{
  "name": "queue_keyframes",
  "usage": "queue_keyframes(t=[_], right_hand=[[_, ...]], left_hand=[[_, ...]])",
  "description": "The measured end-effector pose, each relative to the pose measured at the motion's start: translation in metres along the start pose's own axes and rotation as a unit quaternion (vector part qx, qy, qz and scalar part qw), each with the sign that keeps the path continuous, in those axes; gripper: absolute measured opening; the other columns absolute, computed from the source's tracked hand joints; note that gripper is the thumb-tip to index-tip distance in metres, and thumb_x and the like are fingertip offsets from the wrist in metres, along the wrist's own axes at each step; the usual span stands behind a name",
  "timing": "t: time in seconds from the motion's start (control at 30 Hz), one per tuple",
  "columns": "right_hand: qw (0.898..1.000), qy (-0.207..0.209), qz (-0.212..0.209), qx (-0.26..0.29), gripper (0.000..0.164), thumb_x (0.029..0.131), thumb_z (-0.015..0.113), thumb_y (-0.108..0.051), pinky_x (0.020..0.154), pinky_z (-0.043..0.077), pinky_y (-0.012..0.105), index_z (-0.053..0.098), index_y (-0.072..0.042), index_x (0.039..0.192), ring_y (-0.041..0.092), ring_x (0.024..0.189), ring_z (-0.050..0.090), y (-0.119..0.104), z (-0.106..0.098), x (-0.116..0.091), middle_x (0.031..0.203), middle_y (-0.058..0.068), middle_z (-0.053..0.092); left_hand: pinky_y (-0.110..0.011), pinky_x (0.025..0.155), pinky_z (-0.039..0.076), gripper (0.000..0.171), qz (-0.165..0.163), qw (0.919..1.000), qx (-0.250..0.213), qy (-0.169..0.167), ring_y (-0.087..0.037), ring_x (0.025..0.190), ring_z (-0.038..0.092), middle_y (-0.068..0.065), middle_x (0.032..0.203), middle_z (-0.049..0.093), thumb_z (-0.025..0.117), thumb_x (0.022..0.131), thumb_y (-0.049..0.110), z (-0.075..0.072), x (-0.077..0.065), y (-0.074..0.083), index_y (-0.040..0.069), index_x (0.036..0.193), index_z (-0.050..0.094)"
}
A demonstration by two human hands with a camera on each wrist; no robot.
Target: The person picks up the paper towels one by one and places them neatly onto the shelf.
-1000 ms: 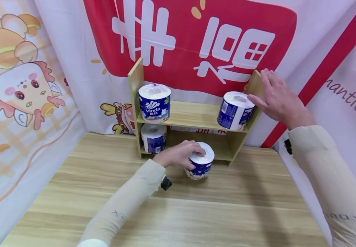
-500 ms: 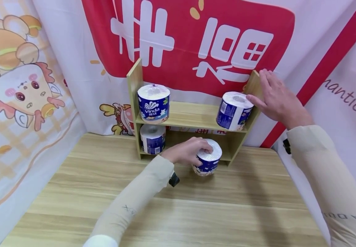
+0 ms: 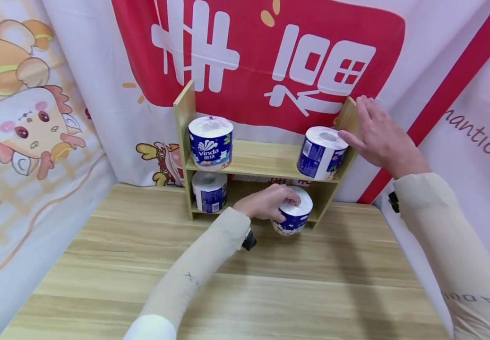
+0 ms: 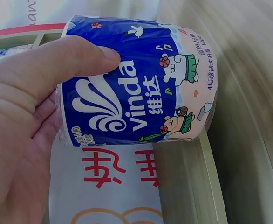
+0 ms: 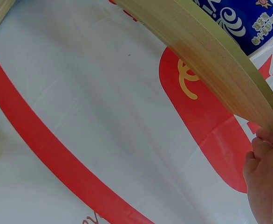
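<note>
My left hand [image 3: 266,203] grips a blue-wrapped Vinda toilet roll [image 3: 296,221] from above, in front of the lower right part of a small wooden shelf [image 3: 266,158]. In the left wrist view the thumb [image 4: 92,57] presses on the wrapper; other fingers are partly hidden behind the roll. My right hand [image 3: 385,137] rests with straight fingers against the top of the shelf's right side panel [image 3: 348,118]. Its thumb reaches toward a second toilet roll [image 3: 319,158] on the upper board.
Another toilet roll [image 3: 210,146] stands at the upper left of the shelf, and one more roll [image 3: 209,193] sits below it. The shelf stands on a wood-grain table [image 3: 270,297], before a printed red and white cloth [image 3: 253,104]. Printed cloth also hangs at both sides.
My left hand has carried the toilet roll to the right and back toward the shelf's lower right opening. My right hand has stayed at the side panel.
</note>
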State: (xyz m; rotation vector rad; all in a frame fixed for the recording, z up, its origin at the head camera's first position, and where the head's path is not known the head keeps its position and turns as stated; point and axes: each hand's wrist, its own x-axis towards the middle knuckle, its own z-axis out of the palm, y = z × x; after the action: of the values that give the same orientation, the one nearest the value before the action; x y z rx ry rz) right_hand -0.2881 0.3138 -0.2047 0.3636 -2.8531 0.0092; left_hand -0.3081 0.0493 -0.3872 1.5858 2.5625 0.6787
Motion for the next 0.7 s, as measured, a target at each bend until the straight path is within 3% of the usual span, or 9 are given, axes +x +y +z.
queue_keyframes(t=[0.4, 0.7], right_hand=[[1.000, 0.001, 0.006, 0.005, 0.100, 0.089, 0.051, -0.060, 0.104, 0.030, 0.072, -0.013, -0.022, 0.155, 0.039, 0.152, -0.002, 0.005, -0.002, -0.001, 0.165, 0.009, -0.009], [1.000, 0.001, 0.001, 0.019, 0.099, 0.089, 0.052, -0.060, 0.107, 0.026, 0.072, -0.012, -0.023, 0.155, 0.039, 0.152, -0.002, 0.001, 0.001, 0.001, 0.165, 0.009, -0.008]], left_hand=[[-0.024, 0.102, 0.049, 0.047, 0.003, 0.9995, -0.031, 0.007, -0.006, 0.114, 0.054, 0.003, 0.125, 0.062, 0.080, 0.078, 0.015, 0.002, 0.021, 0.003, 0.016, 0.122, 0.063], [-0.022, 0.097, 0.050, 0.047, -0.009, 0.9993, -0.031, 0.021, -0.005, 0.108, 0.056, 0.003, 0.120, 0.064, 0.081, 0.075, 0.012, 0.014, 0.028, -0.010, 0.015, 0.118, 0.063]])
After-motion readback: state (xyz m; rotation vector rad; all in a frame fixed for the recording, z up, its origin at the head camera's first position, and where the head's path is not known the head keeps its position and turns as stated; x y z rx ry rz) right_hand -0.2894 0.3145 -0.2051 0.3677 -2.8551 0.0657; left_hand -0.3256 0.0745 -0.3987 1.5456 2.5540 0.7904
